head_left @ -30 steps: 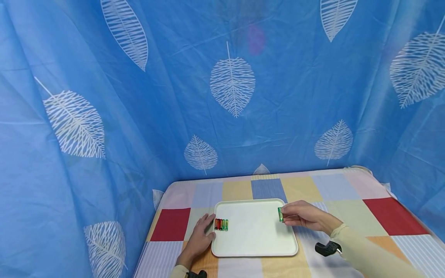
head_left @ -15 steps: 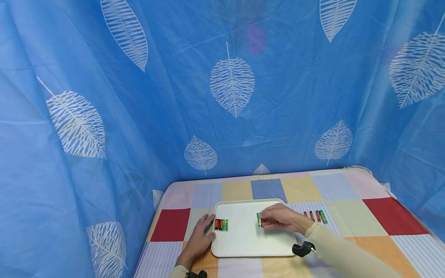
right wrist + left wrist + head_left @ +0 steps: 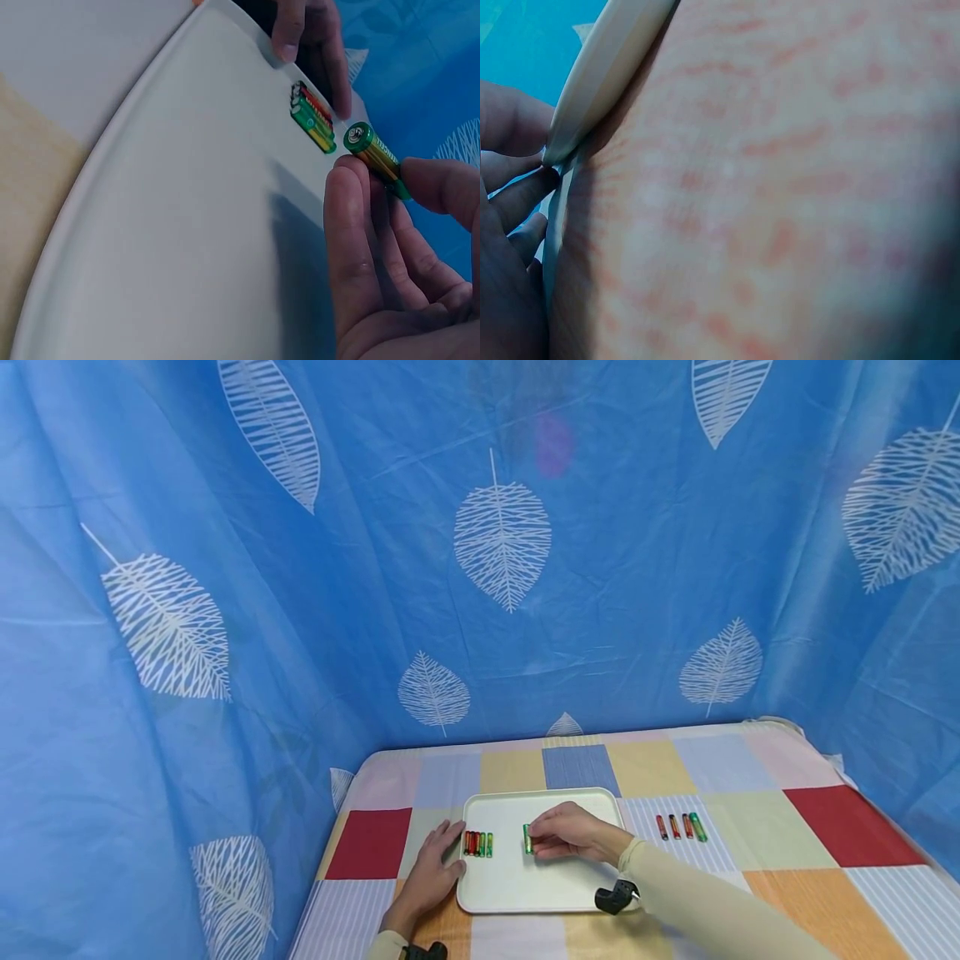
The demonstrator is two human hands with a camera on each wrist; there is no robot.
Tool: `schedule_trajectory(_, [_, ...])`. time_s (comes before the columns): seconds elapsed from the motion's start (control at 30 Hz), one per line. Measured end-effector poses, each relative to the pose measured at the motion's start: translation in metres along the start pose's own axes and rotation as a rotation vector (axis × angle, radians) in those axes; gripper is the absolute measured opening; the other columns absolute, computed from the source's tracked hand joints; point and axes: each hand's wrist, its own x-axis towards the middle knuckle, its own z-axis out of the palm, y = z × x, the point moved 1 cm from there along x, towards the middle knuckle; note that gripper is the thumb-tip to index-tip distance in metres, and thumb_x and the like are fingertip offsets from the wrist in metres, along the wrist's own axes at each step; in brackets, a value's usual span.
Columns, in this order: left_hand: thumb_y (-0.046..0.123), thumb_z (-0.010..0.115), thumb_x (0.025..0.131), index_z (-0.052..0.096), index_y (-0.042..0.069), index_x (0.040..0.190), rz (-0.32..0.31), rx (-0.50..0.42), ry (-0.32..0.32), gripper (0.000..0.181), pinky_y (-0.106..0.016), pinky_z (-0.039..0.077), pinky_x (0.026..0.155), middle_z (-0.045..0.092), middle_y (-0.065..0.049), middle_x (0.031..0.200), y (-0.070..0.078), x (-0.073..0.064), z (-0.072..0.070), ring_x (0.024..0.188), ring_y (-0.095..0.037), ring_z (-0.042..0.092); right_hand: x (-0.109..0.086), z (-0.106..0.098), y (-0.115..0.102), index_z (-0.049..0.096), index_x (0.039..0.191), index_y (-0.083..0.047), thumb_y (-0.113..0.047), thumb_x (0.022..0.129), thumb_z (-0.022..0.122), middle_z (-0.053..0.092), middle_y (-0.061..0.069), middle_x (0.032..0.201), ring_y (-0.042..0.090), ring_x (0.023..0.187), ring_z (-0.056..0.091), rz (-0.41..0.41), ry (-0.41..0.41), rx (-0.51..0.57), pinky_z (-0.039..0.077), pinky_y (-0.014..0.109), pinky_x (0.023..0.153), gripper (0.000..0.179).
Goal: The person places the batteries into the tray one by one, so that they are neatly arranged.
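My right hand (image 3: 572,832) pinches a green battery (image 3: 527,839) between thumb and fingers, above the middle of the white tray (image 3: 517,893). In the right wrist view the held battery (image 3: 379,157) is tilted, one metal end showing. A row of red and green batteries (image 3: 477,844) lies side by side on the tray near its left edge. Beside them my left hand (image 3: 429,878) rests at the tray's left rim, fingers fairly straight. The left wrist view shows the left hand's fingers (image 3: 517,124) touching the tray's rim (image 3: 604,75).
Several more batteries (image 3: 681,827), red ones and a thicker green one, lie on the tablecloth (image 3: 750,835) to the right of the tray. Blue curtains (image 3: 600,568) with white leaves hang behind the table and on both sides.
My right hand has carried the green battery leftward from the tray's right edge to its middle. The batteries right of the tray have come into view. The left hand stays in place.
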Motion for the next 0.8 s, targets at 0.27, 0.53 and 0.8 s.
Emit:
schedule_trajectory(0.27, [0.004, 0.069, 0.093, 0.055, 0.006, 0.160, -0.001, 0.004, -0.001, 0.068, -0.085, 0.016, 0.125, 0.035, -0.034, 0.172, -0.001, 0.002, -0.001, 0.160, -0.066, 0.018, 0.012, 0.021, -0.002, 0.078, 0.105, 0.008, -0.005, 0.096, 0.075, 0.079, 0.008, 0.079, 0.012, 0.069, 0.077, 0.010, 0.044, -0.017, 0.067, 0.027, 0.069, 0.016])
schedule_trajectory(0.53, [0.005, 0.069, 0.093, 0.056, 0.007, 0.160, -0.008, 0.006, 0.000, 0.068, -0.085, 0.016, 0.125, 0.035, -0.032, 0.173, -0.002, 0.002, 0.000, 0.160, -0.066, 0.018, 0.020, 0.040, -0.001, 0.077, 0.104, 0.011, -0.002, 0.094, 0.075, 0.077, 0.008, 0.074, 0.010, 0.061, 0.074, -0.008, 0.114, -0.046, 0.066, 0.026, 0.063, 0.017])
schedule_trajectory(0.8, [0.004, 0.069, 0.093, 0.056, 0.007, 0.160, 0.003, 0.003, -0.002, 0.068, -0.084, 0.016, 0.125, 0.036, -0.033, 0.172, -0.004, 0.003, 0.000, 0.160, -0.066, 0.018, 0.026, 0.054, 0.001, 0.080, 0.096, 0.008, -0.003, 0.092, 0.080, 0.079, 0.013, 0.074, 0.009, 0.056, 0.071, -0.034, 0.212, -0.187, 0.065, 0.026, 0.058, 0.012])
